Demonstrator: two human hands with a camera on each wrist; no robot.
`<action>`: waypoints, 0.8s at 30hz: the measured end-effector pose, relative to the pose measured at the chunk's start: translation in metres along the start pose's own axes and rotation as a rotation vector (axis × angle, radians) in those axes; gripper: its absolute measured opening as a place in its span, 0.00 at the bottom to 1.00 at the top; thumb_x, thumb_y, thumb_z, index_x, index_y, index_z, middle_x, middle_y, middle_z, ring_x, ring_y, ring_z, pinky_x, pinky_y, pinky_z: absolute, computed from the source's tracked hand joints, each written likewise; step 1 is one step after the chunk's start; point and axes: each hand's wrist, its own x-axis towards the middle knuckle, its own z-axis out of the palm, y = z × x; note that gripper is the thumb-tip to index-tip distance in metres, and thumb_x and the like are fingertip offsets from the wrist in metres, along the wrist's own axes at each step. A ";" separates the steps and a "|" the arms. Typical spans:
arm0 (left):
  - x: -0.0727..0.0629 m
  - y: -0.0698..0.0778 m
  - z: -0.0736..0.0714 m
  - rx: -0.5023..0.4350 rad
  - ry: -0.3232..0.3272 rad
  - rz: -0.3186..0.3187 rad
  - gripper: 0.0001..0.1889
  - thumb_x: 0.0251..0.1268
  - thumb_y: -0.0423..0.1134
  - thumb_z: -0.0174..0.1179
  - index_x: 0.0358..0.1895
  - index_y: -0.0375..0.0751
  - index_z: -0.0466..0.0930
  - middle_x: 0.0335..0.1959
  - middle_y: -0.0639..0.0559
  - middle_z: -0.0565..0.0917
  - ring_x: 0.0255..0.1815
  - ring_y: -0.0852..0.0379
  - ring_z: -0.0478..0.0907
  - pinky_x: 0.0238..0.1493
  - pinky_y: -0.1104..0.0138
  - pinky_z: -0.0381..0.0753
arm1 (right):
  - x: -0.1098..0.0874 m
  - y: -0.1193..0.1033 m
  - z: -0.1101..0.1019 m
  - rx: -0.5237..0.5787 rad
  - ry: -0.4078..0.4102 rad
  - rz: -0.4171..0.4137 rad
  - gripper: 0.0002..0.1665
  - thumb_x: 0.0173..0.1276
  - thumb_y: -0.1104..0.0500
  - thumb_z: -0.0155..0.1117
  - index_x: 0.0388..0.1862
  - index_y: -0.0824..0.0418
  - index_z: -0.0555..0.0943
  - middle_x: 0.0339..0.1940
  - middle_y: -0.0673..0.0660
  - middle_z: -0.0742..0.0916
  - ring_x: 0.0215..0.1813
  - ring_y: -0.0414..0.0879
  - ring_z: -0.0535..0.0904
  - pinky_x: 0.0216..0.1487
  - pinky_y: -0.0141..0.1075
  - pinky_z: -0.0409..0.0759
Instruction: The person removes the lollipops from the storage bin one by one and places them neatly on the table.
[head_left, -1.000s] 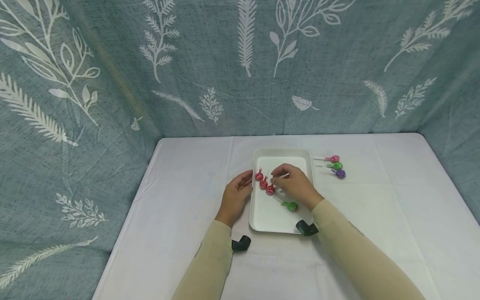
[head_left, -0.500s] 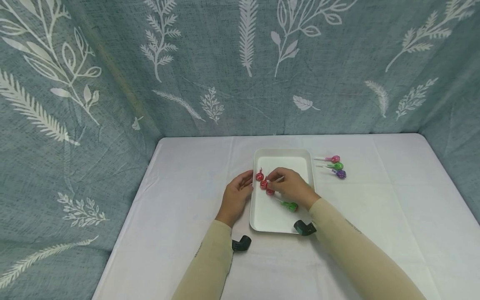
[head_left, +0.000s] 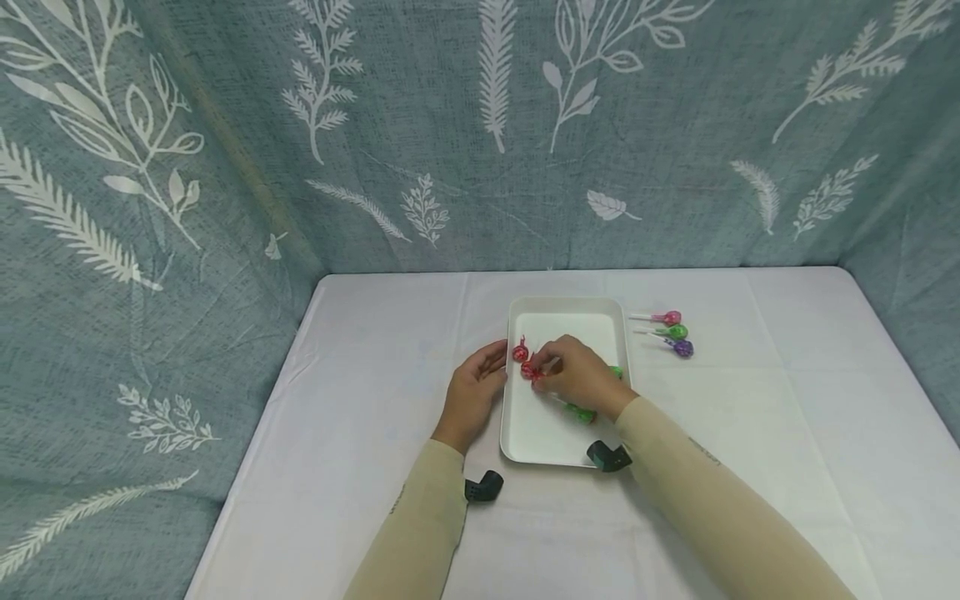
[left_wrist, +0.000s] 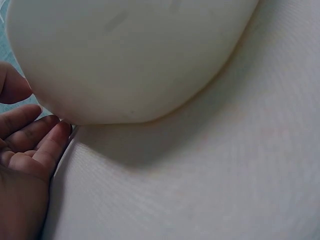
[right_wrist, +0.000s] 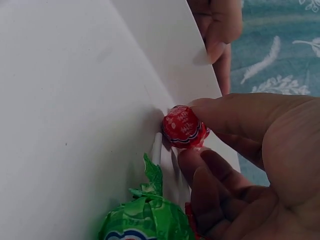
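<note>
The white tray (head_left: 525,442) holds several wrapped lollipops. Red ones stand in a slanting row by its left wall, among them a red lollipop (head_left: 521,353) at the far end. My right hand (head_left: 581,375) reaches over the tray, its thumb and finger pinching the nearest red lollipop (right_wrist: 182,125), head up in the right wrist view. Close below lies a green lollipop (right_wrist: 145,220), partly under my hand in the head view. Another green wrapper (head_left: 617,372) peeks out behind my right wrist. With fingertips and thumb, my left hand (head_left: 472,396) touches the tray's left rim.
On the white-covered table (head_left: 390,367), right of the tray, lie a pink lollipop (head_left: 671,317), a green lollipop (head_left: 677,332) and a purple lollipop (head_left: 682,348). A leaf-patterned blue curtain (head_left: 465,217) hangs behind. Black wrist devices (head_left: 609,457) sit near both cuffs.
My right hand has moved slightly left and toward me, and now pinches the nearest red lollipop. A green wrapper has come into sight behind the wrist. The left hand stays by the rim.
</note>
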 end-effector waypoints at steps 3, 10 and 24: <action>0.000 -0.001 0.000 -0.008 0.003 -0.007 0.26 0.77 0.28 0.58 0.76 0.35 0.76 0.72 0.43 0.81 0.72 0.48 0.78 0.72 0.62 0.78 | 0.001 0.000 0.000 -0.032 -0.004 -0.021 0.09 0.70 0.64 0.79 0.46 0.54 0.90 0.50 0.54 0.83 0.49 0.49 0.82 0.53 0.46 0.84; 0.000 -0.001 0.000 0.000 0.009 -0.011 0.26 0.77 0.30 0.59 0.76 0.36 0.77 0.72 0.44 0.81 0.72 0.49 0.79 0.72 0.62 0.78 | 0.002 -0.002 0.001 -0.124 -0.047 -0.068 0.10 0.70 0.64 0.80 0.48 0.57 0.90 0.47 0.51 0.85 0.49 0.47 0.81 0.58 0.46 0.83; 0.003 -0.002 0.001 -0.017 -0.001 0.004 0.27 0.76 0.29 0.58 0.76 0.34 0.76 0.72 0.42 0.81 0.72 0.48 0.78 0.71 0.63 0.78 | 0.003 -0.001 0.001 -0.097 0.016 -0.067 0.11 0.75 0.63 0.74 0.54 0.57 0.88 0.50 0.52 0.87 0.52 0.49 0.84 0.57 0.47 0.85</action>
